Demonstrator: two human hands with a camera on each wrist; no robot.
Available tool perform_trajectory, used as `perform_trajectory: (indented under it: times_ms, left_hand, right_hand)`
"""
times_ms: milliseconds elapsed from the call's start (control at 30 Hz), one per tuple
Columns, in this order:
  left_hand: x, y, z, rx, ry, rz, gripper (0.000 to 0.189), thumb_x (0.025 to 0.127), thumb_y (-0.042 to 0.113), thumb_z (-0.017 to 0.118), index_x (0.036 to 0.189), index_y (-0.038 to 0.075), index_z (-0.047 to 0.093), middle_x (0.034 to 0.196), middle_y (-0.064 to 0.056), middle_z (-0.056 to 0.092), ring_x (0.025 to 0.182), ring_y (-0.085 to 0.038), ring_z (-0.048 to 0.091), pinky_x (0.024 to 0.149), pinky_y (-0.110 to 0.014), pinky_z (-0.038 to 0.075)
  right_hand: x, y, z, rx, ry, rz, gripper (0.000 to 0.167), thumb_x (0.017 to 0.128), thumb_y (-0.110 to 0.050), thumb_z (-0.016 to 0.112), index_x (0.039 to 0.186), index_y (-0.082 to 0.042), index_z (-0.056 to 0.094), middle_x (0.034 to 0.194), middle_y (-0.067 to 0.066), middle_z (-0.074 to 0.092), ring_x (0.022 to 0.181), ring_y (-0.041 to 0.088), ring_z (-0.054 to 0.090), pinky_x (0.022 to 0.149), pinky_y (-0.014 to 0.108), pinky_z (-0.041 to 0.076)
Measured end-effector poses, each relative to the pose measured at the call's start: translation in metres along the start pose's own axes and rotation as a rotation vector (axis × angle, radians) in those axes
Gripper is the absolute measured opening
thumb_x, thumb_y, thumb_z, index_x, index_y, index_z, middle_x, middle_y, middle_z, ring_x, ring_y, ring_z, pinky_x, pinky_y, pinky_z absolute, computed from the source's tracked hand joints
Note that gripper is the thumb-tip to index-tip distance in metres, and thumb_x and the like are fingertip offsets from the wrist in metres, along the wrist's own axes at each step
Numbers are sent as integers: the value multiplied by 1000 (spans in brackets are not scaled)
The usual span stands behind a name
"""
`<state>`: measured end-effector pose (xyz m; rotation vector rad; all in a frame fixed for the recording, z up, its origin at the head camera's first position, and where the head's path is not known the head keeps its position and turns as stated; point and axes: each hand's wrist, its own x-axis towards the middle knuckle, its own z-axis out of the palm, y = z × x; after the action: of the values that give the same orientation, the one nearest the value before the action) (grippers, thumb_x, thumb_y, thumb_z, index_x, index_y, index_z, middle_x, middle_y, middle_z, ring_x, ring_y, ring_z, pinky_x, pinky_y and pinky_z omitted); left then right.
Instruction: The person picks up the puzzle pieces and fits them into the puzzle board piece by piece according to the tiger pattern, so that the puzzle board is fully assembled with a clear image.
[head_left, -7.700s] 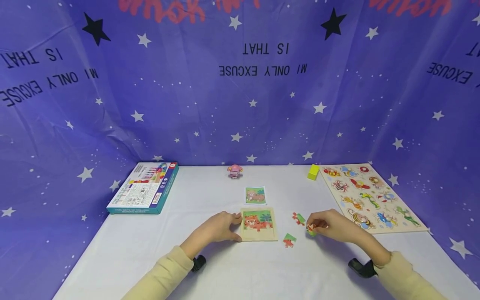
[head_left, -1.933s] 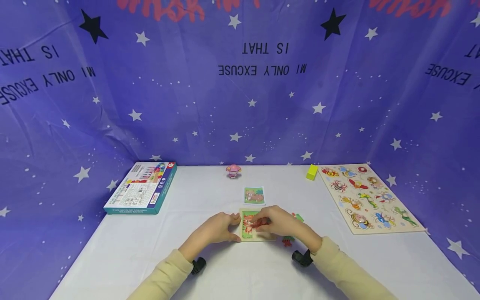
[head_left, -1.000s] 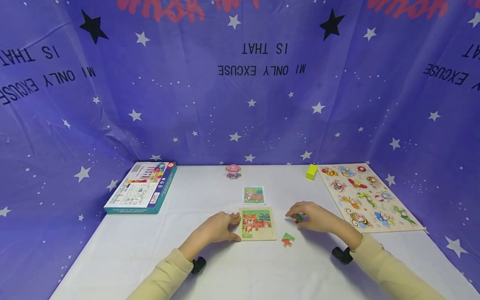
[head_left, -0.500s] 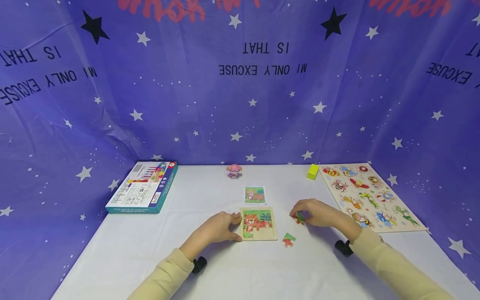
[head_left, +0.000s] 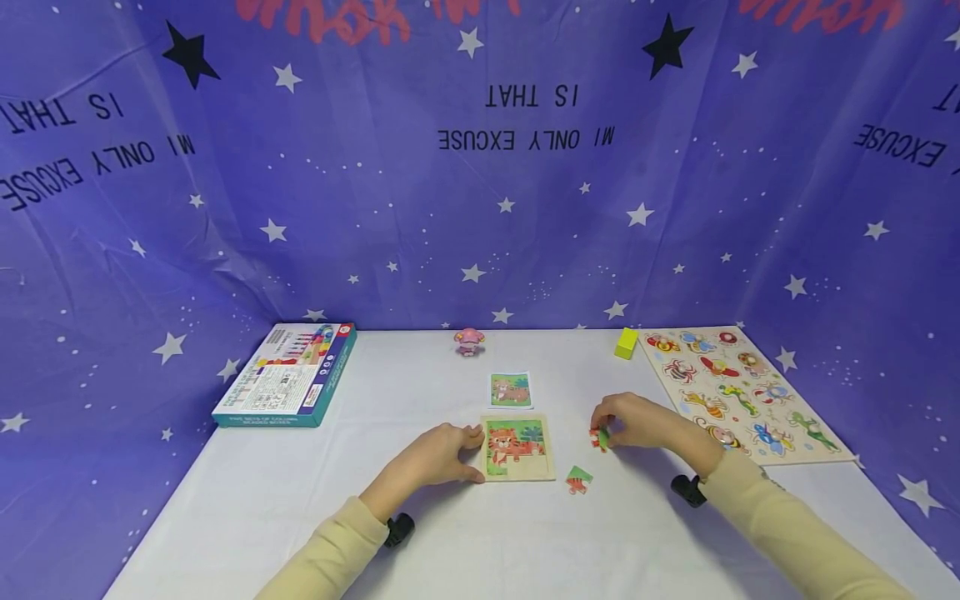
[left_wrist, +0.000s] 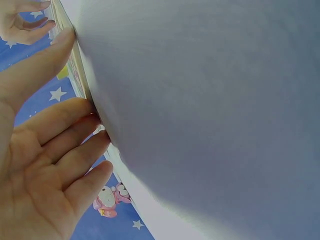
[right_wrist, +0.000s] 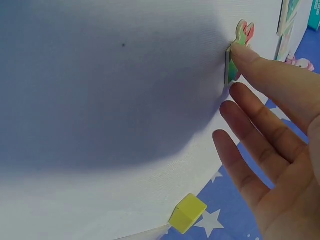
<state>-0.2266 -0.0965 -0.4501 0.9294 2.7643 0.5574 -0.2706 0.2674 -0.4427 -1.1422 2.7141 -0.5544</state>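
My left hand rests its thumb and index finger against the left edge of a wooden puzzle tray; in the left wrist view its fingers are fairly straight. Assembled tiger pieces fill the tray's upper and left parts, while its lower right shows bare wood. Right of the tray, my right hand pinches a red and green puzzle piece. That puzzle piece stands tilted between thumb and index in the right wrist view. Another puzzle piece lies on the table, just right of the tray.
A picture card lies behind the tray. Farther back are a pink toy figure and a yellow block. A flat box sits at left, a wooden insect board at right. A starry purple cloth walls the table.
A lower-left piece has gone into the tray by my right hand. That hand has since moved right and taken hold of another piece. The left hand stays at the tray.
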Motion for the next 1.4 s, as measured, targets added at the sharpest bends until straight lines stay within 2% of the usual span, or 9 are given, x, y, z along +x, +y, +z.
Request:
perform_trajectory:
  times_ms: [133, 200, 333, 433, 667, 833, 1133, 1267, 1400]
  left_hand:
    - [0, 0, 0, 4, 0, 4, 66, 75, 37, 81, 127, 2, 61, 135, -12, 54, 125, -32, 51, 105, -45, 39]
    - [0, 0, 0, 5, 1, 9, 66, 75, 37, 81, 127, 2, 61, 135, -12, 54, 125, -32, 51, 105, -45, 39]
    - [-1, 0, 0, -2, -2, 7, 66, 75, 37, 81, 128, 2, 60, 136, -12, 53, 126, -32, 50, 105, -44, 39]
    - [0, 0, 0, 1, -1, 7, 66, 75, 37, 81, 128, 3, 61, 136, -12, 53, 126, -32, 50, 105, -45, 39]
    - [1, -1, 1, 5, 3, 11, 67, 75, 38, 81, 128, 2, 60, 136, -12, 54, 125, -32, 51, 105, -45, 39]
    - [1, -1, 1, 7, 1, 4, 67, 75, 38, 81, 128, 3, 60, 136, -11, 53, 126, -32, 50, 106, -45, 38]
    - [2, -2, 1, 9, -3, 6, 67, 75, 40, 81, 128, 3, 61, 136, -11, 53, 126, -31, 50, 106, -45, 37]
    - [2, -3, 2, 8, -4, 4, 67, 75, 40, 80, 128, 4, 61, 136, -11, 53, 127, -30, 50, 107, -46, 36]
    - [2, -3, 2, 10, -4, 3, 67, 75, 40, 80, 128, 4, 61, 137, -10, 53, 127, -30, 50, 106, -45, 37]
  right_hand:
    - [-1, 1, 0, -4, -1, 13, 29, 72, -2, 82, 97, -9, 71, 92, -3, 65, 86, 17, 62, 78, 37, 54]
    - [-1, 1, 0, -14, 4, -20, 32, 70, 3, 80, 99, -9, 71, 95, -2, 65, 88, 18, 62, 79, 38, 54]
    - [-2, 0, 1, -62, -3, -80, 50, 66, 19, 66, 106, -10, 71, 102, -1, 66, 96, 19, 62, 87, 41, 52]
    - [-2, -1, 1, -102, -15, -79, 56, 63, 22, 61, 106, -12, 72, 103, -3, 66, 97, 17, 61, 89, 40, 51]
    - [-2, 0, -6, -70, -32, -54, 37, 67, 9, 76, 98, -11, 71, 90, -5, 67, 83, 15, 61, 78, 35, 52]
    - [-4, 1, -7, 9, -56, -1, 29, 71, 7, 76, 93, -11, 68, 85, -5, 65, 81, 14, 61, 75, 35, 52]
    - [-9, 7, -4, 34, -17, 67, 26, 73, -3, 81, 87, -12, 61, 82, -3, 59, 78, 16, 56, 70, 30, 49]
    - [-11, 9, -2, 93, -12, 69, 29, 74, -2, 81, 88, -11, 57, 78, -4, 57, 73, 13, 54, 64, 25, 46]
    - [-12, 11, 1, 161, 5, 30, 24, 79, -1, 77, 90, -11, 58, 78, -6, 59, 71, 7, 55, 64, 23, 50]
